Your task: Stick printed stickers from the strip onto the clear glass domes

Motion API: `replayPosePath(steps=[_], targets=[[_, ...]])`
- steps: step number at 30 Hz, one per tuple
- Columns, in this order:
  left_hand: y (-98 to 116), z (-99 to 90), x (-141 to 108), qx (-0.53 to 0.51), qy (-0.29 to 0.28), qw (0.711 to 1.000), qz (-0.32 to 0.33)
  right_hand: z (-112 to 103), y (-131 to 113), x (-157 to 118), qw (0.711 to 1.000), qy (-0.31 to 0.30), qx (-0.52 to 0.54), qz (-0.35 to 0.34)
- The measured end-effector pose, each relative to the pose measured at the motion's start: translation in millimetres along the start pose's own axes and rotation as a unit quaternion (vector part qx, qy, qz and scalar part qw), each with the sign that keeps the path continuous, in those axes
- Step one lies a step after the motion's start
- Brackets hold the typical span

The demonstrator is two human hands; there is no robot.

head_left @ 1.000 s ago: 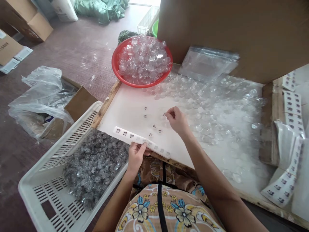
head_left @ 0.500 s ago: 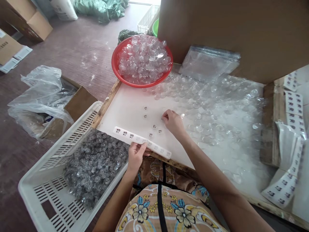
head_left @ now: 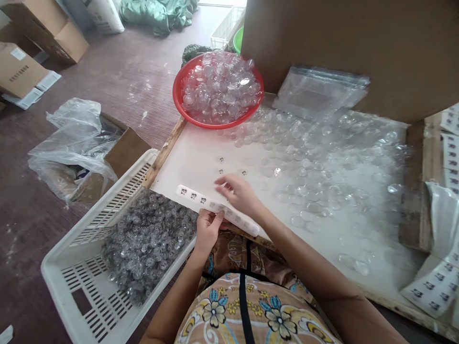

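Note:
My left hand (head_left: 210,228) pinches a white sticker strip (head_left: 193,196) at the near edge of the white board (head_left: 193,148). Dark printed faces show on the strip's left part; its right part looks pale. Over the board, just above the strip, my right hand (head_left: 238,193) hovers with its fingers apart and nothing visible between them. A few small printed discs (head_left: 244,173) lie beyond it, and the hand hides part of the board. Many clear discs (head_left: 304,163) are spread across the middle and right.
A red basin (head_left: 177,95) heaped with clear discs stands at the board's far left corner. Below left is a white crate (head_left: 53,267) holding printed discs. Clear bags (head_left: 319,93) lie at the back, sticker sheets (head_left: 435,286) at the right, and an open carton (head_left: 125,153) on the floor.
My right hand has moved left and toward the strip, and its fingers have opened. A printed disc now shows where its fingertips were. The whole view has shifted slightly.

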State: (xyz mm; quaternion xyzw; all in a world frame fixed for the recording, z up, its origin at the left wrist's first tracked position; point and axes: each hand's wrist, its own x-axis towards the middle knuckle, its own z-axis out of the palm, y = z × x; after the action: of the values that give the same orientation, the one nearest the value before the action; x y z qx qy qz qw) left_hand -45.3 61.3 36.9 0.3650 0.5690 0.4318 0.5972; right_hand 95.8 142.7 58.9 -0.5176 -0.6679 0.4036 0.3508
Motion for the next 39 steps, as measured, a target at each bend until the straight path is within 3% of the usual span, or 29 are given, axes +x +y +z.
replayPosePath(steps=[2, 5, 8, 13, 19, 23, 27, 31, 34, 36, 39], targets=[[0.4, -0.7, 1.0, -0.005, -0.008, 1.000, 0.006, 15.4, -17.1, -5.2, 0.997, -0.042, 0.057, -0.018], [1.3, -1.4, 2.7, -0.006, -0.004, 1.000, 0.009, 30.8, -27.0, -9.7, 0.999, -0.007, 0.022, -0.028], [1.5, -1.3, 4.9, 0.003, -0.001, 1.000, 0.002, 34.0, -24.6, -11.5, 1.000, 0.011, -0.019, -0.015], [2.9, 0.5, 7.3, 0.012, -0.020, 1.000, -0.006, 30.5, -19.7, -12.1, 0.998, -0.018, 0.042, 0.046], [10.1, 1.6, 5.5, 0.041, 0.011, 0.999, 0.014, 41.1, -19.0, -18.4, 0.995, 0.054, -0.078, -0.041], [11.1, 0.6, 4.7, 0.061, 0.033, 0.997, 0.027, 44.0, -14.6, -24.4, 0.984, 0.063, -0.139, -0.094], [8.9, 0.8, 5.1, 0.049, 0.028, 0.998, 0.028, 40.8, -15.1, -27.7, 0.982, 0.051, -0.130, -0.130], [7.2, 1.5, 5.5, 0.031, 0.026, 0.999, 0.032, 36.7, -22.0, -27.8, 0.987, 0.062, -0.050, -0.141], [6.9, 1.6, 4.7, 0.024, -0.002, 1.000, -0.002, 19.8, -17.7, -25.1, 0.991, 0.090, 0.043, -0.092], [7.6, 1.8, 4.1, 0.026, -0.015, 0.999, -0.024, -1.4, -4.0, -23.2, 0.990, 0.120, 0.078, -0.012], [9.6, 2.0, 4.1, 0.038, -0.015, 0.999, -0.025, -38.2, 27.8, -24.3, 0.981, 0.147, 0.042, 0.118]])
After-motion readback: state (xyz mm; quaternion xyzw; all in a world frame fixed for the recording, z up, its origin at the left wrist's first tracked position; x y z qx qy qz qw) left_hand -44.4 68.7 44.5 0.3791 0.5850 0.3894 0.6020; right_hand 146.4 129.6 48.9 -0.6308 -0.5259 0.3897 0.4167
